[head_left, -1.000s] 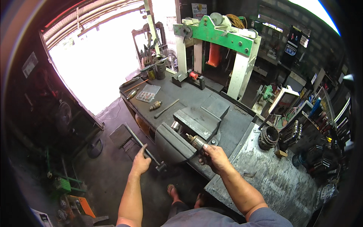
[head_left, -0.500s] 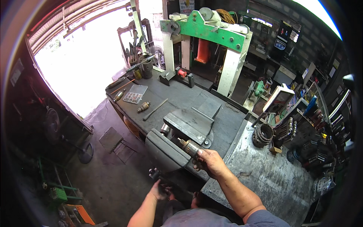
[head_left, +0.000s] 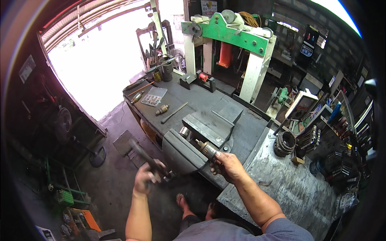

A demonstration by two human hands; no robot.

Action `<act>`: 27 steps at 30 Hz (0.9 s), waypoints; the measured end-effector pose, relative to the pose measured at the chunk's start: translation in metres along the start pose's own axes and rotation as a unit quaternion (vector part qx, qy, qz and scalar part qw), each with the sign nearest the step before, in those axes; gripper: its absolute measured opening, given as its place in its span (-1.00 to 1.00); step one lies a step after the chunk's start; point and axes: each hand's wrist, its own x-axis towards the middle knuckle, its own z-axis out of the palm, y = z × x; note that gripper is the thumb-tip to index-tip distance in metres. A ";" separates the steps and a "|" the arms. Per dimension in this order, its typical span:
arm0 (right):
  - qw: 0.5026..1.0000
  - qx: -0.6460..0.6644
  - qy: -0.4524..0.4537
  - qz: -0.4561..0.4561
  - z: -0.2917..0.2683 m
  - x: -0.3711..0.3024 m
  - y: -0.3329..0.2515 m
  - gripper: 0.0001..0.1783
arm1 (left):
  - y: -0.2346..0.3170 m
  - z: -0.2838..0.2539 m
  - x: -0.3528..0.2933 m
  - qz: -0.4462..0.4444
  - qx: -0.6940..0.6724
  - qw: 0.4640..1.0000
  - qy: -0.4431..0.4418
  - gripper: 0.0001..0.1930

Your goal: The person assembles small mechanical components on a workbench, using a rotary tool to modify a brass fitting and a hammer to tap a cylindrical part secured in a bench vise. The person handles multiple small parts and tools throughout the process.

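Observation:
My right hand (head_left: 228, 165) is closed around the lower end of a metal cylinder with a toothed shaft (head_left: 209, 149), probably a starter drive. I hold it tilted beside the right end of the jaws of a big dark bench vise (head_left: 183, 150). To the left of the vise, my left hand (head_left: 148, 178) is wrapped around a dark bar, apparently the vise handle (head_left: 145, 156), smeared by motion. Between the parted jaws sits a shiny round metal piece (head_left: 184, 131); most of it is hidden.
On the dark bench lie a slim rod-like tool (head_left: 174, 113), two more toothed cylinders (head_left: 162, 110) and a clear parts box (head_left: 154, 97). A metal ring (head_left: 285, 143) stands on the right-hand steel table (head_left: 277, 197). Behind rises a green-topped press frame (head_left: 227, 33). A stool (head_left: 125, 141) stands left.
My left hand has come up and left from beneath the vise, and the bar has swung up with it. My right hand still holds the toothed cylinder near the jaws. The view has shifted slightly.

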 end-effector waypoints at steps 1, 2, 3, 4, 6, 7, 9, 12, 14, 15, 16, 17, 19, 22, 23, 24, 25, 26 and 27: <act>1.000 -0.011 0.003 0.002 -0.001 0.000 0.000 -0.48 | -0.004 0.019 -0.016 -0.036 0.098 0.994 -0.027 -0.37; 1.000 -0.017 0.003 0.002 -0.002 0.000 0.000 -0.49 | -0.017 0.033 -0.031 -0.093 0.187 0.974 -0.085 -0.40; 1.000 -0.013 -0.005 -0.005 -0.002 0.000 0.000 -0.49 | -0.042 0.047 -0.048 -0.159 0.215 0.957 -0.109 -0.42; 1.000 -0.018 -0.004 0.000 -0.003 0.001 0.000 -0.49 | -0.074 0.054 -0.051 -0.178 0.286 0.927 -0.161 -0.42; 1.000 -0.008 -0.010 -0.004 -0.003 0.001 0.000 -0.48 | -0.134 0.044 -0.054 -0.190 0.456 0.851 -0.177 -0.23; 1.000 -0.007 -0.012 -0.003 -0.003 0.002 0.000 -0.49 | -0.154 0.027 -0.042 -0.214 0.482 0.846 -0.078 -0.20; 1.000 -0.006 -0.011 -0.003 -0.003 0.003 -0.001 -0.49 | -0.154 -0.023 -0.008 -0.197 0.211 0.949 0.127 -0.22; 1.000 -0.004 -0.007 0.018 -0.003 0.004 -0.002 -0.47 | -0.078 -0.074 0.053 0.003 -0.201 0.968 0.151 -0.42; 1.000 0.000 -0.007 0.018 -0.004 0.004 -0.002 -0.48 | -0.024 -0.059 0.069 0.048 -0.260 0.956 0.126 -0.48; 1.000 0.001 -0.009 0.017 -0.004 0.004 -0.003 -0.48 | -0.007 -0.036 0.063 0.058 -0.122 0.989 0.063 -0.53; 1.000 0.013 -0.020 0.012 -0.004 0.004 -0.003 -0.48 | 0.008 -0.011 0.057 0.079 0.006 0.997 -0.026 -0.57; 1.000 0.006 -0.022 0.010 -0.004 0.004 -0.003 -0.50 | 0.008 0.023 0.043 0.014 0.082 0.992 -0.096 -0.66; 1.000 -0.004 -0.018 0.015 -0.002 0.005 -0.004 -0.47 | 0.005 0.082 0.013 -0.004 0.412 0.883 -0.225 -0.82; 1.000 -0.014 -0.009 0.017 0.000 0.006 -0.004 -0.48 | 0.006 0.126 0.006 0.084 0.477 0.865 -0.131 -0.90; 1.000 -0.022 -0.016 0.005 0.002 0.007 -0.004 -0.50 | 0.012 0.132 0.005 0.039 0.492 0.861 -0.123 -0.86; 0.999 -0.032 -0.013 0.003 0.002 0.007 -0.004 -0.51 | 0.020 0.133 0.009 0.022 0.517 0.842 -0.155 -0.82; 0.999 -0.037 -0.001 0.003 0.003 0.007 -0.003 -0.51 | 0.030 0.134 0.009 0.027 0.509 0.842 -0.178 -0.81; 0.999 -0.048 0.004 0.002 0.003 0.008 -0.003 -0.50 | 0.040 0.136 0.008 0.024 0.504 0.839 -0.204 -0.79; 0.998 -0.057 0.008 0.012 0.003 0.008 -0.003 -0.48 | 0.047 0.140 0.008 0.055 0.438 0.868 -0.226 -0.78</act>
